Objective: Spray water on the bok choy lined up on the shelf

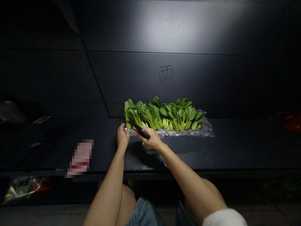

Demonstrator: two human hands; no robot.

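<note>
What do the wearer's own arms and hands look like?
The left hand and right hand wear no gloves, and neither wrist shows a watch or bracelet. The left arm is bare as far as visible; a white sleeve covers part of the right arm.

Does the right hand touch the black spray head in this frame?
Touching: the head view shows the black spray head in the grip of the right hand, with no gap between them.

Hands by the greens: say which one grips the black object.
The right hand grips the black object; the left hand is at the plastic wrap's left end.
</note>
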